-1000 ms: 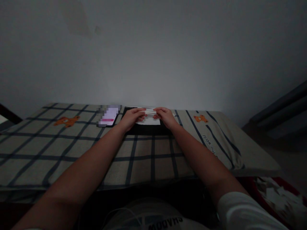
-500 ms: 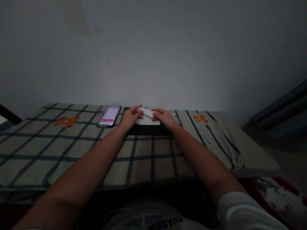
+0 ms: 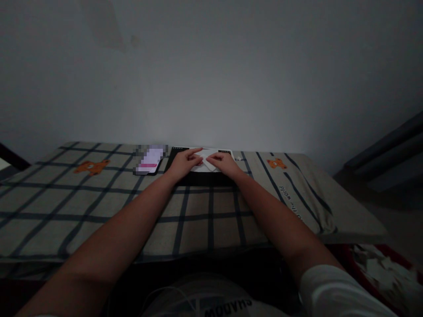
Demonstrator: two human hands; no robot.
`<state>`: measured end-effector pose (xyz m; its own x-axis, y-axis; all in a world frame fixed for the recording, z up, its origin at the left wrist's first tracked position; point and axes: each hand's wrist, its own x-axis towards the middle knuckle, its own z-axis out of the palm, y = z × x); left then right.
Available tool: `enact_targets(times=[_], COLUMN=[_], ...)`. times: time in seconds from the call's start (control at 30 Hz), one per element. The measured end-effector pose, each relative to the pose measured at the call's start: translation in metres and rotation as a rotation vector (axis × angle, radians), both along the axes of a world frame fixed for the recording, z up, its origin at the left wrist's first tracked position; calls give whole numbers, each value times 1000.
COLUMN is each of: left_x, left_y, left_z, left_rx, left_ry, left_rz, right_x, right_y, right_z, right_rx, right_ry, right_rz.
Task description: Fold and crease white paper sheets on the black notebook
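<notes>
Between my two hands is a small white piece of paper (image 3: 209,165), with what looks like folded, angled edges. My left hand (image 3: 185,163) pinches its left end, thumb against the fingers and the index finger stretched toward the wall. On the other side, the thumb and fingertips of my right hand (image 3: 225,164) close on the paper's upper right part. Under both hands lies a flat black board or folder (image 3: 201,179) with a white area on top. Dim light hides the finer folds.
A phone (image 3: 150,160) with a lit screen lies left of the board. The checked tablecloth (image 3: 211,220) covers the table, which meets a grey wall (image 3: 211,79). White scraps (image 3: 239,158) sit right of the board. A red bin (image 3: 343,257) with crumpled paper stands lower right.
My hands have come closer together and slightly lower over the board. The paper now lies at a different angle, and my right fingers are bunched more tightly.
</notes>
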<state>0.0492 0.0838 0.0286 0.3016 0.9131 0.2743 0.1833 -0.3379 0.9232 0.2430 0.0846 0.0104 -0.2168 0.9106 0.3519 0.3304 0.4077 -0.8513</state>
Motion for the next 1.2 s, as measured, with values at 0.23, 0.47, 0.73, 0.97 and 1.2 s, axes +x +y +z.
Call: enact_targets(times=[0.23, 0.47, 0.73, 0.97, 1.2], left_x=[1, -2, -1, 0, -1], left_y=[3, 3, 1, -3, 0], left_z=[-3, -2, 1, 3, 2], left_rx=[-26, 39, 34, 71, 62], left_ry=[23, 128, 157, 151, 142], left_rz=[52, 30, 32, 29, 107], right_x=[-3, -3, -5, -4, -6], right_y=[2, 1, 0, 0, -2], right_z=[-4, -2, -2, -1, -1], right_rx=[-65, -138, -116, -97, -57], right_ry=[126, 159, 159, 124, 168], right_rz=[-55, -12, -43, -23, 12])
